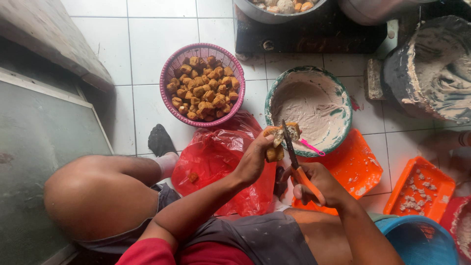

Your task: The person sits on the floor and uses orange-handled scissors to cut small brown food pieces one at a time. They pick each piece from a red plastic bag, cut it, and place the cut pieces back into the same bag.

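My left hand holds a piece of fried tofu above my lap, with another golden piece tucked under the fingers. My right hand grips orange-handled scissors, whose blades point up into the held tofu piece. Just beyond the hands sits a green-rimmed bowl of pale batter with a pink utensil at its edge. A pink basket full of fried tofu cubes stands on the white tiles to the left of that bowl.
A red plastic bag lies between my knees. Orange trays sit at right, beside a blue bucket. A batter-smeared dark tub and metal pots stand at the top. A stone slab is at left.
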